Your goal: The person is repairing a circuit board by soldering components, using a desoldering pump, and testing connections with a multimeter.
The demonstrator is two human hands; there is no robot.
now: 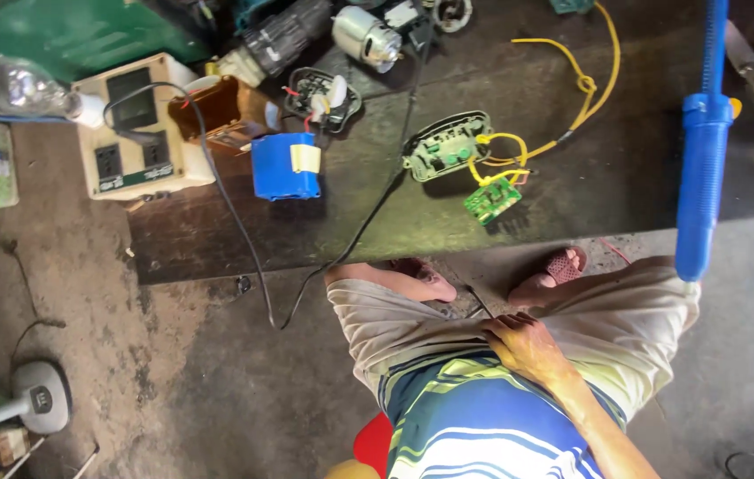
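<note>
We found the right hand (pixel 527 346) resting on the lap, fingers released and holding nothing; the left hand was out of view. The green circuit board (pixel 492 200) lay untouched on the far bench (pixel 572 204), so we judged the work paused. Resuming called for a forward reach.

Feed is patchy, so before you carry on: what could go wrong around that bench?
The black cable drops off the bench edge near your sandalled feet; snagging it might drag parts down. The small green circuit board lies near the edge on loose yellow wires, so a tug could pull it off.
</note>
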